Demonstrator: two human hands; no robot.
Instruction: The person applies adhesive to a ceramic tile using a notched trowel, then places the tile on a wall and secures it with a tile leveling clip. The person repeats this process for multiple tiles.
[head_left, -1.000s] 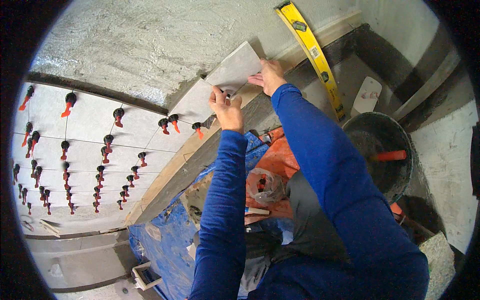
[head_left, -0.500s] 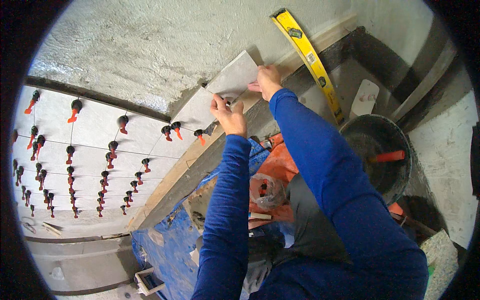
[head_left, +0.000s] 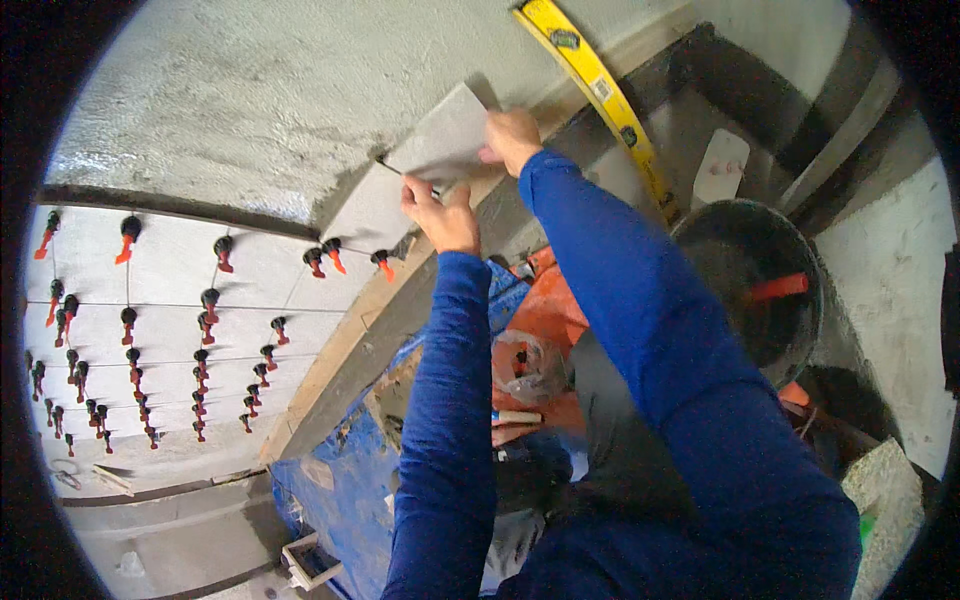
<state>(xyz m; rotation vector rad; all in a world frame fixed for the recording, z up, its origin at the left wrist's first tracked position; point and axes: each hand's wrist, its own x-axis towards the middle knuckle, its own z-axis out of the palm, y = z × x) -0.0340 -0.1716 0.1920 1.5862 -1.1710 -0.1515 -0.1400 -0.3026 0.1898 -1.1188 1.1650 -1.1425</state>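
Right now, both your hands are at the pale tile (head_left: pixel 440 130) beside the rough grey mortar bed (head_left: pixel 250 120). It lies ahead of your left hand (head_left: pixel 440 218) and to the left of your right hand (head_left: pixel 512 140), its long axis seeming to slant from lower left to upper right. What counts is the seam at its lower-left end, where it meets the neighbouring tile (head_left: pixel 365 212): your left hand is clearly the nearer, with the fingers curled over the near end of that line and the thumb standing apart. A small dark bit shows between them, but you can't tell whether it is pinched there. Your right hand is at the tile's far right end, loosely bent, with its fingertips against that edge; whether it grips or only steadies is hidden.

Just left of the neighbouring tile stand black-and-red clips (head_left: pixel 325 255), and a wooden batten (head_left: pixel 335 365) runs along the tiled area's near edge. Beyond your right hand, the yellow spirit level (head_left: pixel 595 85) slants down toward the dark bucket (head_left: pixel 735 245).
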